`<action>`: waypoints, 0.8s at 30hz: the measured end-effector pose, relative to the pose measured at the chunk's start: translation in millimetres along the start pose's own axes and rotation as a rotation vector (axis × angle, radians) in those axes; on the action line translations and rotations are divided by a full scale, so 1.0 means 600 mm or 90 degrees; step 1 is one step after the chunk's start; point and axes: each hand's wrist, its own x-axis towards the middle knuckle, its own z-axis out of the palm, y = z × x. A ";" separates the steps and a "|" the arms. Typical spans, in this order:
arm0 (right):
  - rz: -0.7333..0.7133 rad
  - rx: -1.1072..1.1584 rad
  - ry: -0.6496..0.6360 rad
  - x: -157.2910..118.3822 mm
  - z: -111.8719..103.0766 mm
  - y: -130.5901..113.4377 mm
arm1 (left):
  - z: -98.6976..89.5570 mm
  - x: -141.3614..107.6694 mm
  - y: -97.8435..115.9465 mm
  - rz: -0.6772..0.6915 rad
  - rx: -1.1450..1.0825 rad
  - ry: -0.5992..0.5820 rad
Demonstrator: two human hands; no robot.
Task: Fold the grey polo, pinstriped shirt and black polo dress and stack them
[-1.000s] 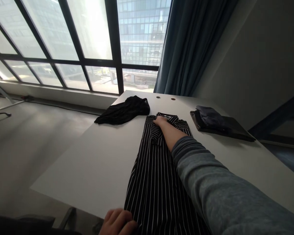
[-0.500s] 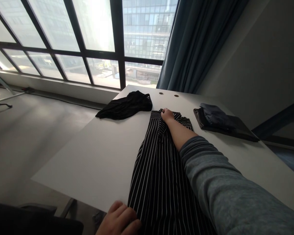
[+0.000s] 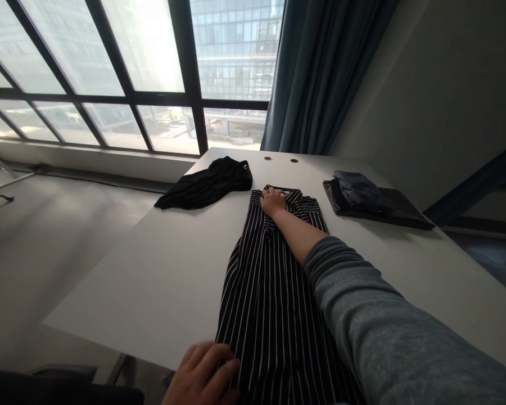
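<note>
Resting right hand (image 3: 273,202) palm-down on collar (image 3: 287,192); fingers (image 3: 266,194) flat, open, gripping nothing; forearm (image 3: 297,235) reaching across; left hand (image 3: 200,374) on lower black-and-white striped shirt (image 3: 270,304); left fingers (image 3: 223,360) loosely curved; shirt lengthwise on white worktop (image 3: 152,292)

Items counted: one bare left hand (image 3: 200,372); one bare right hand (image 3: 273,202); one grey knit sleeve (image 3: 362,304); one black-and-white striped collared garment (image 3: 261,315); one crumpled black fabric garment (image 3: 204,184); one folded dark blue garment (image 3: 356,191); one flat black case (image 3: 405,216); one white table (image 3: 152,287); two small round table holes (image 3: 268,158); one dark blue curtain (image 3: 316,73).
</note>
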 end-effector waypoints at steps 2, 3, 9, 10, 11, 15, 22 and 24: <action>-0.047 0.005 -0.087 -0.009 0.004 -0.012 | 0.009 0.004 -0.004 0.022 0.069 -0.013; -0.058 0.007 -0.128 -0.013 0.006 -0.016 | 0.015 0.005 -0.005 0.049 0.106 -0.022; -0.060 0.009 -0.186 -0.042 0.001 -0.021 | 0.047 -0.001 -0.004 0.143 0.247 -0.044; -0.062 0.008 -0.181 -0.050 -0.007 -0.019 | 0.048 -0.003 -0.004 0.147 0.252 -0.050; -0.066 0.007 -0.172 -0.060 -0.017 -0.016 | 0.048 -0.005 -0.004 0.152 0.255 -0.055; -0.111 0.018 -0.102 -0.140 -0.071 0.014 | 0.035 -0.003 0.002 0.165 0.230 -0.070; -0.239 0.136 -0.025 -0.513 -0.130 0.111 | -0.011 -0.005 -0.015 0.097 0.070 -0.117; -0.263 0.157 -0.033 -0.635 -0.130 0.118 | -0.010 -0.007 -0.034 0.066 0.072 -0.092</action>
